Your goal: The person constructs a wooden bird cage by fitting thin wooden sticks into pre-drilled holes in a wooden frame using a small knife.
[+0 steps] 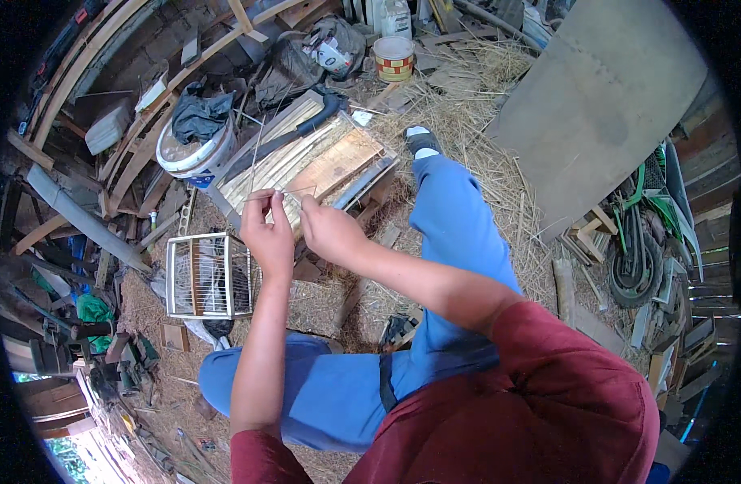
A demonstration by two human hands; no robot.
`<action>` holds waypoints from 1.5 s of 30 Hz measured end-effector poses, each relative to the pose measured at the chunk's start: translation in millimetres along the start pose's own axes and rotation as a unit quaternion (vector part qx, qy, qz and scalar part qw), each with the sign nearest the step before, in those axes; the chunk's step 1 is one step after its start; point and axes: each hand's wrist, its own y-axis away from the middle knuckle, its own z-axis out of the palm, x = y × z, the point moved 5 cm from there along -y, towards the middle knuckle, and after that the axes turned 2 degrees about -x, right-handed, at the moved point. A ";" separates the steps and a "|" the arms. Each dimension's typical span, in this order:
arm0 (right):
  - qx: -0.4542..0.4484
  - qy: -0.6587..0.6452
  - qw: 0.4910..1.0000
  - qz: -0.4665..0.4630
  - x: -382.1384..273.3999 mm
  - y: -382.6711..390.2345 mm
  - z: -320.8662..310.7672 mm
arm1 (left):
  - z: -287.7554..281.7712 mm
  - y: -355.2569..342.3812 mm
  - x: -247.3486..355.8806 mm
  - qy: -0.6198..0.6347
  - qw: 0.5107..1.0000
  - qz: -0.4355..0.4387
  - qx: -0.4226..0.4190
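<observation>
Both my hands are raised over a low wooden work surface. My left hand [267, 232] is pinched, thumb against fingertips, on a thin wire [296, 192] that shows faintly between the hands. Close beside it, my right hand [332, 231] has its thumb and forefinger closed on the same wire; its other fingers are curled. Beneath them lie several thin wooden slats [266, 179], a flat pale board [336, 164] and a long dark tool [316, 118]. Just left of my left hand stands a small white-framed cage [228, 274] with thin wire bars.
A white bucket [213, 157] with dark cloth on top stands left of the work surface. Beyond it are a red-and-yellow tub [394, 60] and straw [499, 121]. A large grey panel [596, 105] leans at right, near a wheel [635, 270]. Planks clutter the left.
</observation>
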 end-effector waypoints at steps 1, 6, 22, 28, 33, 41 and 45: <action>-0.013 0.008 1.000 0.027 10.6 -2.3 3.8 | 0.6 -0.2 0.8 0.007 1.000 -0.005 0.003; -0.038 0.001 0.998 0.046 1.8 -2.3 3.8 | -4.3 -0.1 -1.9 0.025 0.999 -0.033 0.011; -0.038 0.060 0.993 0.093 22.6 -6.3 18.4 | -3.9 -5.7 -8.8 0.054 0.996 -0.062 0.019; -0.026 0.105 0.987 0.118 66.4 -6.2 23.0 | 5.6 -5.3 -4.2 0.070 0.995 -0.066 0.006; -0.074 0.081 0.992 0.064 12.7 -1.1 12.5 | -5.4 -1.6 -5.2 0.066 0.996 -0.054 0.018; -0.119 0.116 0.979 0.118 19.1 -3.4 9.7 | -7.9 -4.1 -16.0 0.087 0.994 -0.069 0.023; -0.105 0.105 0.976 0.162 47.9 -4.9 13.6 | -2.2 -5.0 -11.0 0.067 0.996 -0.060 0.009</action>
